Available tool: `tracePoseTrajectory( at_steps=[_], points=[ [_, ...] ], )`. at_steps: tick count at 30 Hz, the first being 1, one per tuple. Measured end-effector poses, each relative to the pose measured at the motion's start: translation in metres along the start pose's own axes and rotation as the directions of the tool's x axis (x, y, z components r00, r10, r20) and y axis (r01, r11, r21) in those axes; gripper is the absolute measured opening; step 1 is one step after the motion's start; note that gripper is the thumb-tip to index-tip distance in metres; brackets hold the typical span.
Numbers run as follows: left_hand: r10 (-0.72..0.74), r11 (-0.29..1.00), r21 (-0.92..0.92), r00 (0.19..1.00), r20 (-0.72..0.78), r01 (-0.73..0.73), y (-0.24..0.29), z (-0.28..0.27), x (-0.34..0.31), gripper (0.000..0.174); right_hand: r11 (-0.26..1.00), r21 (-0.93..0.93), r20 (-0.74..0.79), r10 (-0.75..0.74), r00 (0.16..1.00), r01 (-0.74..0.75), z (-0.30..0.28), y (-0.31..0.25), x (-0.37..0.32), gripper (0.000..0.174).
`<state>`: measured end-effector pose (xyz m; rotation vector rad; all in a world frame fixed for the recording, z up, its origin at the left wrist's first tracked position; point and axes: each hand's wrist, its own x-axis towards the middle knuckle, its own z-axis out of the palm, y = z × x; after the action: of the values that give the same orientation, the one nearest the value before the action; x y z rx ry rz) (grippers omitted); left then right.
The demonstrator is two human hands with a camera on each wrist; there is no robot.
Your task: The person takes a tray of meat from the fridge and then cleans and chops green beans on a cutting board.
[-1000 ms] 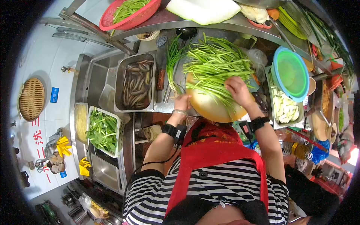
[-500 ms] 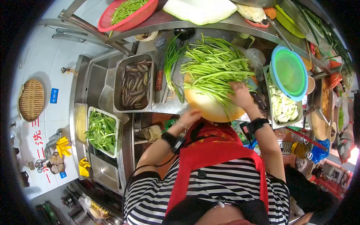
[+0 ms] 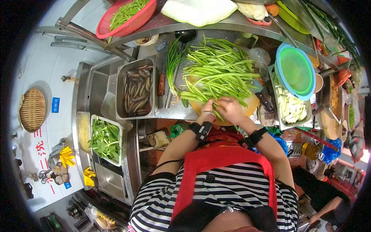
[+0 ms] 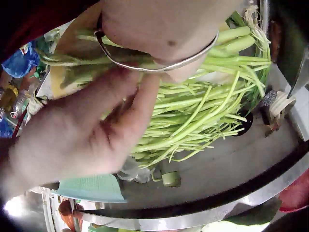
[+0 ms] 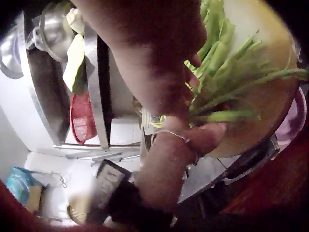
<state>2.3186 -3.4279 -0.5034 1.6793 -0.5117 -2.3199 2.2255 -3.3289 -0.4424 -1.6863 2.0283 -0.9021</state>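
A heap of long green vegetable stalks [image 3: 220,63] lies across a round cutting board [image 3: 252,103] in front of the apron. At the heap's near side my left hand [image 3: 206,109], with a bangle at the wrist, holds the near ends of some stalks. My right hand [image 3: 230,110] is right beside it, its fingers curled round stalks. In the left wrist view the right hand [image 4: 82,130] comes in from the left, close to the bangle [image 4: 154,69]. The right wrist view shows the left hand [image 5: 200,137] below the right hand [image 5: 164,63], with stalk ends between them.
A dark-handled knife [image 3: 264,101] lies right of the board. Scallions [image 3: 173,71] and a metal pan [image 3: 155,87] of slim dark fish are to the left. A blue-rimmed basin [image 3: 295,71] sits over a tray of cut pale vegetables [image 3: 291,110]. A shelf edge [image 3: 216,26] runs along the back.
The left hand was empty beside the board, and has moved right to the stalks. My right hand has drawn stalks left and toward the body, so both hands are now together.
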Motion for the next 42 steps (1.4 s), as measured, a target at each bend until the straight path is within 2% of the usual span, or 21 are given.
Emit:
tracePoseTrajectory(
  at_steps=[2, 4, 7, 13, 15, 16, 17, 19, 22, 23, 24, 25, 26, 29, 31, 32, 33, 35, 37, 40, 42],
  points=[
    [0.088, 0.991, -0.105, 0.994, 0.058, -0.082, -0.007, -0.004, 0.009, 0.037, 0.99, -0.132, -0.153, 0.037, 0.987, -0.057, 0.0, 0.019, 0.011, 0.031],
    [0.059, 0.997, -0.056, 0.995, 0.081, -0.055, 0.005, 0.005, -0.024, 0.037, 0.975, -0.179, -0.223, 0.092, 0.97, -0.134, -0.006, 0.029, 0.023, 0.033],
    [0.044, 0.997, -0.07, 0.983, 0.181, -0.032, 0.003, 0.001, -0.018, 0.04, 0.92, -0.098, -0.03, 0.379, 0.925, -0.38, 0.02, 0.048, 0.027, 0.039],
    [0.011, 1.0, -0.028, 0.969, 0.247, -0.005, -0.004, -0.002, -0.017, 0.063, 0.948, 0.173, 0.046, 0.264, 0.964, -0.268, 0.041, 0.032, 0.014, 0.042],
    [-0.13, 0.99, -0.02, 0.963, 0.235, 0.138, -0.002, -0.009, -0.023, 0.064, 0.977, 0.143, -0.019, 0.163, 0.986, -0.159, 0.039, 0.017, 0.006, 0.04],
    [-0.2, 0.978, -0.016, 0.952, 0.23, 0.209, -0.001, -0.01, -0.024, 0.065, 0.952, 0.235, -0.021, 0.204, 0.979, -0.193, 0.04, 0.015, 0.003, 0.038],
    [-0.133, 0.99, -0.01, 0.973, 0.189, 0.137, -0.013, -0.021, -0.002, 0.056, 0.918, 0.325, -0.018, 0.244, 0.97, -0.225, 0.039, 0.014, 0.0, 0.037],
    [-0.033, 0.996, -0.075, 0.961, 0.275, 0.056, -0.015, -0.021, -0.006, 0.048, 0.814, 0.517, -0.039, 0.333, 0.942, -0.266, 0.047, 0.029, -0.004, 0.03],
    [0.024, 0.978, -0.199, 0.922, 0.387, 0.058, -0.011, -0.018, -0.013, 0.034, 0.796, 0.543, -0.147, 0.402, 0.904, -0.266, 0.037, 0.046, -0.006, 0.025],
    [0.051, 0.973, -0.226, 0.915, 0.401, 0.045, -0.008, -0.016, -0.015, 0.033, 0.75, 0.555, -0.102, 0.49, 0.865, -0.359, 0.022, 0.038, -0.004, 0.022],
    [0.076, 0.967, -0.251, 0.907, 0.415, 0.033, -0.007, -0.014, -0.017, 0.032, 0.776, 0.522, -0.137, 0.486, 0.863, -0.355, 0.02, 0.042, -0.004, 0.022],
    [0.154, 0.974, -0.21, 0.938, 0.31, -0.091, -0.006, -0.012, -0.02, 0.033, 0.8, 0.487, -0.171, 0.482, 0.859, -0.351, 0.017, 0.048, -0.003, 0.022],
    [0.146, 0.976, -0.202, 0.937, 0.316, -0.084, -0.006, -0.012, -0.018, 0.032, 0.822, 0.451, -0.206, 0.476, 0.855, -0.349, 0.012, 0.05, -0.001, 0.023],
    [0.117, 0.98, -0.193, 0.936, 0.332, -0.054, -0.005, -0.011, -0.016, 0.03, 0.965, 0.07, -0.284, 0.262, 0.922, -0.252, 0.006, 0.049, 0.005, 0.029],
    [0.104, 0.977, -0.21, 0.937, 0.333, -0.033, -0.005, -0.01, -0.02, 0.028, 0.927, 0.123, -0.169, 0.37, 0.913, -0.353, 0.018, 0.05, 0.01, 0.037],
    [0.105, 0.977, -0.205, 0.96, 0.259, -0.052, -0.006, -0.009, -0.021, 0.028, 0.904, 0.145, -0.109, 0.419, 0.902, -0.402, 0.023, 0.046, 0.013, 0.041],
    [0.107, 0.977, -0.199, 0.977, 0.182, -0.07, -0.008, -0.006, -0.022, 0.028, 0.863, 0.019, -0.01, 0.504, 0.863, -0.504, 0.018, 0.034, 0.018, 0.047],
    [0.129, 0.979, -0.158, 0.992, 0.003, -0.127, -0.008, -0.004, -0.022, 0.03, 0.868, 0.001, 0.029, 0.497, 0.867, -0.497, 0.034, 0.041, 0.022, 0.047],
    [0.194, 0.973, -0.114, 0.979, -0.063, -0.2, -0.01, -0.002, -0.022, 0.031, 0.85, -0.085, 0.111, 0.527, 0.843, -0.52, 0.041, 0.045, 0.021, 0.044],
    [0.233, 0.965, -0.113, 0.972, -0.042, -0.236, -0.012, -0.004, -0.017, 0.032, 0.886, 0.054, 0.225, 0.439, 0.87, -0.461, 0.049, 0.061, 0.017, 0.039],
    [0.219, 0.966, -0.151, 0.975, 0.034, -0.212, -0.009, -0.003, -0.027, 0.033, 0.852, 0.272, 0.275, 0.378, 0.884, -0.448, 0.057, 0.07, 0.014, 0.037]
  ],
)
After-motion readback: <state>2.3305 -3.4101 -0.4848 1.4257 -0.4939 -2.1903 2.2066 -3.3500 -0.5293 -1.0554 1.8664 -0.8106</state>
